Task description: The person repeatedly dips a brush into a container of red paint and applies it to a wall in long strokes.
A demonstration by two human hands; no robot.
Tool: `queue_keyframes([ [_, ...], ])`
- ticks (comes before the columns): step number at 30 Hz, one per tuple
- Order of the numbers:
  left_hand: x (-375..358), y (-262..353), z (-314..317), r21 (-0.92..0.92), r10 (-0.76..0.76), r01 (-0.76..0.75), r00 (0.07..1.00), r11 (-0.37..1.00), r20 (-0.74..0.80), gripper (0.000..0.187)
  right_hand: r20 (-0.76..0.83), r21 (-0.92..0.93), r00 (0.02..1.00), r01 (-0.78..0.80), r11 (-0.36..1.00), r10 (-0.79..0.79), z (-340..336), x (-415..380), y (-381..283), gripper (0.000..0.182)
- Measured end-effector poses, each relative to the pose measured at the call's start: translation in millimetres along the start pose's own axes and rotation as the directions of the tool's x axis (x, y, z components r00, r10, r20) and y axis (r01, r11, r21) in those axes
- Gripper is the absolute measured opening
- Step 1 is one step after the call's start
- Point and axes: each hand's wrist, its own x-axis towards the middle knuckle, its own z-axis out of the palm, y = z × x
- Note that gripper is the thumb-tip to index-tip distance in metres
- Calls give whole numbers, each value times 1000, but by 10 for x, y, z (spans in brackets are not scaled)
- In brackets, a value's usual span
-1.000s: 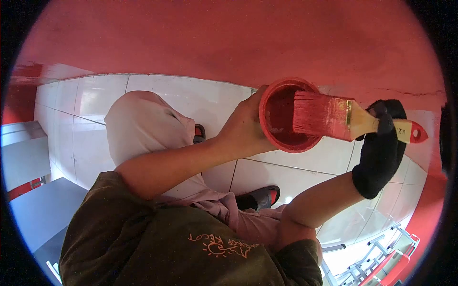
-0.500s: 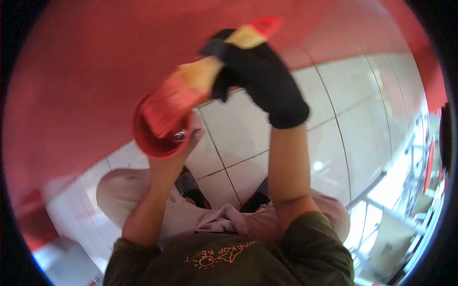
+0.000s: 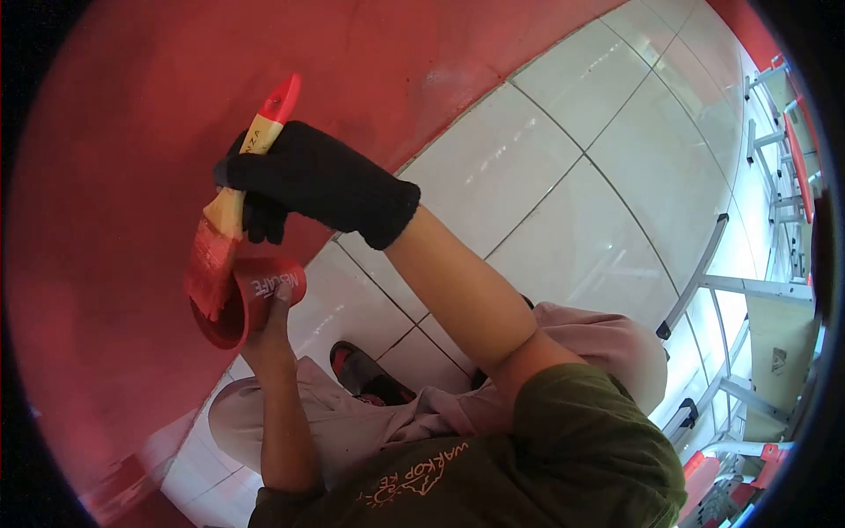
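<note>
My right hand (image 3: 273, 180), in a black knit glove, is closed around the wooden handle of a paintbrush (image 3: 227, 211). The brush has a red handle tip pointing up and away, and its bristles are coated in red paint. They hang down at the mouth of a red cup (image 3: 264, 295) with white lettering on its side. My bare left hand (image 3: 271, 330) grips the cup from below, its thumb on the side. The cup lies tilted, mouth toward the lower left; how much paint is inside is hidden.
A red wall (image 3: 132, 202) rises close in front and to the left. White floor tiles (image 3: 563, 238) run along its foot. At the right stand metal-framed furniture pieces (image 3: 748, 286) with red parts. My shoe (image 3: 370, 370) rests on the tiles.
Both hands have moved left in view, the right one also lower. The brush has turned steeper, and the cup has tipped further onto its side. The view has swung round.
</note>
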Motion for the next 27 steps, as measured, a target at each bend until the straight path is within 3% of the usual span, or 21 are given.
queue_keyframes([
  [1, -2, 26, 22, -6, 2, -2, 1000, 1000, -14, 52, -7, -3, 1000, 2, 1000, -2, -14, 16, 15, 23],
  [3, -3, 22, 54, -13, -5, 4, 1000, 1000, -20, 51, -69, 173, 997, 36, 984, -25, -50, 23, 47, 24],
  [7, -26, 78, 66, -27, -22, 21, 999, 999, -42, 50, -113, 250, 990, 107, 962, -81, -103, -101, 194, 25],
  [9, -50, 122, 100, -18, -18, 17, 999, 1000, -42, 50, -166, 440, 980, 172, 882, -109, -200, -225, 344, 25],
  [10, -64, 138, 127, -25, -38, 38, 999, 999, -10, 52, -165, 441, 980, 175, 880, -112, -244, -281, 413, 25],
  [12, -71, 118, 132, -24, -62, 62, 998, 998, 25, 54, -327, 598, 941, 278, 752, -88, -346, -427, 554, 24],
  [14, -74, 12, 128, -26, -9, 10, 998, 1000, 59, 54, -424, 564, 900, 351, 748, -103, -544, -579, 661, 27],
  [17, -80, -48, 80, 32, -9, 6, 995, 999, 98, 53, -600, 318, 782, 426, 847, -169, -946, -794, 856, 31],
  [18, -96, -30, 87, 37, -8, 5, 996, 999, 94, 53, -595, 285, 775, 452, 845, -214, -1099, -867, 908, 31],
  [19, -120, 5, 108, 28, -4, 1, 995, 1000, 104, 52, -632, 381, 752, 514, 768, -190, -1250, -939, 1022, 31],
  [20, -133, 27, 123, 20, -2, 0, 993, 1000, 114, 52, -717, 364, 691, 483, 796, -92, -1341, -992, 1056, 31],
  [22, -156, 32, 133, 9, -4, 2, 991, 1000, 131, 52, -817, -178, 475, 330, 927, -326, -1414, -1052, 1318, 33],
  [23, -141, 4, 146, -8, -5, 6, 989, 1000, 150, 52, -820, -175, 474, 327, 929, -321, -1479, -1050, 1447, 33],
  [25, -160, -15, 177, -4, -5, 6, 987, 1000, 160, 53, -944, 55, 303, 532, 845, -130, -1500, -1029, 1624, 34],
  [26, -172, -20, 190, -8, 0, 2, 985, 1000, 171, 53, -945, 62, 304, 533, 844, -123, -1498, -1010, 1712, 34],
  [27, -144, 2, 164, 2, -1, 1, 985, 1000, 173, 53, -966, 17, 233, 497, 867, -115, -1452, -934, 1774, 34],
])
